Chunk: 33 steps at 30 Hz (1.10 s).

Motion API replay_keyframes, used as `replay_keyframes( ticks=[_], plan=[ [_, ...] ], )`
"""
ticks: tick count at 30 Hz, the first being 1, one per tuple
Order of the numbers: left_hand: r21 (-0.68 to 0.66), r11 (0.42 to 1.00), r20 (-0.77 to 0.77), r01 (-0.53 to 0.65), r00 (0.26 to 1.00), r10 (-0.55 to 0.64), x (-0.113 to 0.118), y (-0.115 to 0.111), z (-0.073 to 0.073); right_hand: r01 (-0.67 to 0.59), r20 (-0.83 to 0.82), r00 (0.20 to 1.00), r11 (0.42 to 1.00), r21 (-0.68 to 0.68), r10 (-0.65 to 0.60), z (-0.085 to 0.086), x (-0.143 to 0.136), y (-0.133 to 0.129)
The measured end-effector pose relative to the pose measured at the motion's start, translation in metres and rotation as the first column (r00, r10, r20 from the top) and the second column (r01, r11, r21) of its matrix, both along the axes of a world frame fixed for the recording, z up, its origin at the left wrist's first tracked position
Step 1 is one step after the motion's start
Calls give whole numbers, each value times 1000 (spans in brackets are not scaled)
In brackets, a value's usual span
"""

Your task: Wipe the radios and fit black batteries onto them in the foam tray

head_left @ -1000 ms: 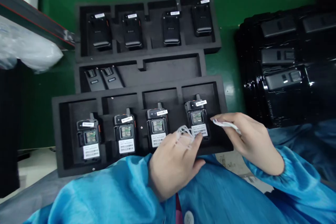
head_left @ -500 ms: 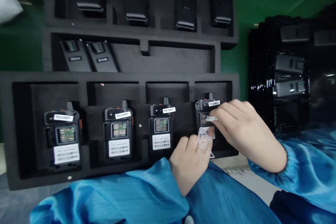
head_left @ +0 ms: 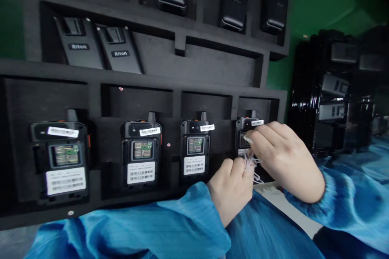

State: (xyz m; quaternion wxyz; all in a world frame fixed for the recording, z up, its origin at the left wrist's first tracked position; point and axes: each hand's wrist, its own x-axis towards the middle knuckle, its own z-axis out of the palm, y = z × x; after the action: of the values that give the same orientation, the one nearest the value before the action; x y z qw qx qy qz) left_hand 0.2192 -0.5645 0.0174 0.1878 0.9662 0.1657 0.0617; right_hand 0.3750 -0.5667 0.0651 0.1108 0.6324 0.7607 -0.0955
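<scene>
Three open-backed radios (head_left: pixel 141 131) lie in your foam tray (head_left: pixel 176 103); next, your left hand (head_left: pixel 231 188) grasps clear strips (head_left: pixel 249 162) beside the fourth radio (head_left: pixel 244 123) in the rightmost compartment, over which your right hand (head_left: pixel 284 160) pinches a small white piece (head_left: pixel 248 139)

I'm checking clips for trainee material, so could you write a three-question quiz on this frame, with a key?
1. Count: how many devices lie in the near foam tray?
2. Fill in: the two grey pieces in the middle tray are marked ____.
3. Multiple choice: which device in the near tray is the right hand nearest to?
A. leftmost
B. second from left
C. rightmost

Key: 1. Four. 2. Riton. 3. C.
</scene>
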Motion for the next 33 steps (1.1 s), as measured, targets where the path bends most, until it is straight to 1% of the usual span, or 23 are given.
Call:
replay_keyframes(
  ticks=[2,5,8,12,16,19,21,25,30,33],
  plan=[
    [-5,1000,-5,2,1000,-2,0,0,0,0,-21,1000,1000,4,0,0,-1,1],
    [8,1000,2,-13,1000,13,0,-1,0,19,-20,1000,999,-39,-20,1,1,2],
    [6,1000,23,-23,999,22,0,0,-1,11,-44,999,997,-73,-14,0,5,1],
    [-5,999,39,-34,999,35,0,0,-1,40,-108,993,999,-34,-43,-4,9,-6],
    [-8,998,38,-57,998,57,1,-2,-1,31,-88,996,999,-15,-32,-7,9,-14],
    [-12,999,29,-51,998,51,1,-4,-2,21,-103,995,999,29,-18,-11,9,-16],
    [-14,999,23,-47,999,47,1,-4,-2,34,-104,994,998,49,-29,-13,9,-17],
    [14,999,27,-50,998,50,2,-4,-3,40,-56,998,998,44,-37,-16,9,-21],
    [3,999,26,-49,998,49,3,-4,-2,63,-75,996,992,113,-55,-18,7,-22],
    [6,998,35,-55,998,54,4,-4,-3,59,-44,998,993,106,-54,-18,6,-22]
  ],
)
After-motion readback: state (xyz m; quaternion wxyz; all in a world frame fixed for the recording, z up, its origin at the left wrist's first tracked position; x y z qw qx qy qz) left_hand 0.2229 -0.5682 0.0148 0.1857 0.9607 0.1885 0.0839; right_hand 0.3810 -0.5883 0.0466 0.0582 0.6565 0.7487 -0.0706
